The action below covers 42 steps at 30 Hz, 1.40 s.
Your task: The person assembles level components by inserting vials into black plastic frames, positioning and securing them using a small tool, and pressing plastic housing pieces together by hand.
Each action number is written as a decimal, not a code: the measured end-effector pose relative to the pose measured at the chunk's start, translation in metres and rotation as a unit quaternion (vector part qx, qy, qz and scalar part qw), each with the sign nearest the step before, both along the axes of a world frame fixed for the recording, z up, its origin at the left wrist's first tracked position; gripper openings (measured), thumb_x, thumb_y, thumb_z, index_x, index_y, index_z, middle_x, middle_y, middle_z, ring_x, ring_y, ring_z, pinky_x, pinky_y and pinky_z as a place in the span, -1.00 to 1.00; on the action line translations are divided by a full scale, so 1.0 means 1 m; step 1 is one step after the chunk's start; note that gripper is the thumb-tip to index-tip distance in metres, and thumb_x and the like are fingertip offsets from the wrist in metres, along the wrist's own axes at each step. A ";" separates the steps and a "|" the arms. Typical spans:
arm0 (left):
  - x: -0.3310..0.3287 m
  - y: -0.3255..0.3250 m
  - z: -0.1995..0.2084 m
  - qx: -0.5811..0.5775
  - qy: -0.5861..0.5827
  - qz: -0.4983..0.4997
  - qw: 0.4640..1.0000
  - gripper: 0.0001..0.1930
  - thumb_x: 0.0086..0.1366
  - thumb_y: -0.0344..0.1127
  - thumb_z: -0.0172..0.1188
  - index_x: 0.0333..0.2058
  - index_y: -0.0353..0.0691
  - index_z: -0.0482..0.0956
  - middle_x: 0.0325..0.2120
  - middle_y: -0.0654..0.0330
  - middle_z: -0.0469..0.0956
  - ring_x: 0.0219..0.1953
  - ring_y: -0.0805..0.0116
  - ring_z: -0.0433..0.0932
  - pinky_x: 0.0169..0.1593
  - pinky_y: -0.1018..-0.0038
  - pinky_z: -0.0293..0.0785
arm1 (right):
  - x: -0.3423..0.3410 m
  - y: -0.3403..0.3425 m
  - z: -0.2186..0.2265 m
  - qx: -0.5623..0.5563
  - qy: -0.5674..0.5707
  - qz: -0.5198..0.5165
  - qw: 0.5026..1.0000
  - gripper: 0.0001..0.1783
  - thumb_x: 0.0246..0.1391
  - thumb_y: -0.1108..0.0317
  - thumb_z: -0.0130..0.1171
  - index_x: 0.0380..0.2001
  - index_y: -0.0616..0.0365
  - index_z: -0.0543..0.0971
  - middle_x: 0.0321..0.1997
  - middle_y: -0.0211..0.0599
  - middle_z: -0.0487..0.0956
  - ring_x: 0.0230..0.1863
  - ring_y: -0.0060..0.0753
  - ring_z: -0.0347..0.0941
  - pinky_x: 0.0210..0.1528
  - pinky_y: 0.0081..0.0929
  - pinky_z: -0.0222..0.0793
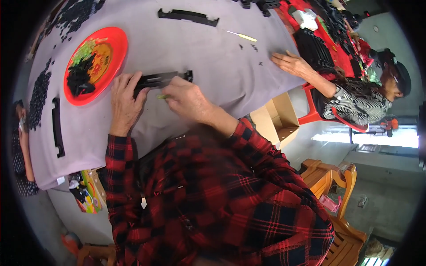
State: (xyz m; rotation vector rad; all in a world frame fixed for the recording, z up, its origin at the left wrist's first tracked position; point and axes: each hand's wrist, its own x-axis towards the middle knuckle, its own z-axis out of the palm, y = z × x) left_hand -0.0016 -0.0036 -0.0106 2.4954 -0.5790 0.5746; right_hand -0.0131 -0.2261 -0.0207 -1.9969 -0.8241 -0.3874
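"what is the left hand holding?"

"its grip is holding one black bar over the surface. the right hand is pinching something green."

"what could go wrong?"

"with a loose left grip, the bar could be slipping."

"how many others?"

"two bars are lying apart; one red plate is sitting near."
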 end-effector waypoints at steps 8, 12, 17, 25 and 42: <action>0.007 -0.006 -0.007 -0.043 -0.053 -0.016 0.998 -0.58 0.12 -0.27 0.36 -0.02 -0.21 0.59 -0.20 0.14 0.52 -0.03 0.06 0.44 0.05 0.18 0.36 | -0.008 -0.012 0.017 -0.088 -0.002 -0.006 0.996 -0.80 -0.02 0.55 0.27 -0.25 0.17 0.59 -0.33 -0.14 0.45 -0.26 0.02 0.49 -0.25 -0.13 0.46; 0.000 -0.003 -0.003 -0.033 -0.060 -0.012 0.998 -0.57 0.15 -0.26 0.33 0.00 -0.23 0.58 -0.16 0.14 0.53 -0.03 0.08 0.43 0.05 0.23 0.36 | -0.011 -0.012 0.031 -0.140 0.046 -0.025 0.989 -0.80 0.01 0.51 0.31 -0.24 0.16 0.59 -0.31 -0.16 0.46 -0.30 0.00 0.52 -0.27 -0.16 0.47; 0.000 -0.005 -0.003 -0.032 -0.017 0.003 0.999 -0.56 0.15 -0.25 0.33 0.01 -0.22 0.58 -0.11 0.15 0.53 -0.01 0.09 0.44 0.05 0.22 0.35 | -0.009 -0.017 0.032 -0.074 0.070 -0.054 0.993 -0.83 0.02 0.51 0.34 -0.27 0.18 0.63 -0.37 -0.24 0.51 -0.42 -0.24 0.51 -0.35 -0.36 0.45; -0.001 -0.011 0.007 -0.087 -0.135 0.027 0.987 -0.50 0.08 -0.25 0.38 0.04 -0.18 0.58 -0.04 0.09 0.49 0.05 0.02 0.41 0.15 0.13 0.29 | 0.002 -0.031 0.052 0.273 0.244 -0.075 0.927 -0.94 0.15 0.48 0.37 -0.35 0.19 0.65 -0.49 -0.67 0.52 -0.50 -0.85 0.29 -0.47 -0.77 0.16; -0.018 -0.119 0.133 -0.554 0.094 -0.271 0.781 -0.68 0.38 -0.46 0.22 0.09 -0.32 0.54 -0.18 0.31 0.50 -0.14 0.56 0.51 -0.04 0.57 0.47 | 0.004 -0.017 0.124 0.530 0.284 0.048 0.798 -0.81 0.29 0.22 0.25 -0.23 0.02 0.47 -0.38 -0.58 0.43 -0.47 -0.73 0.27 -0.43 -0.68 0.26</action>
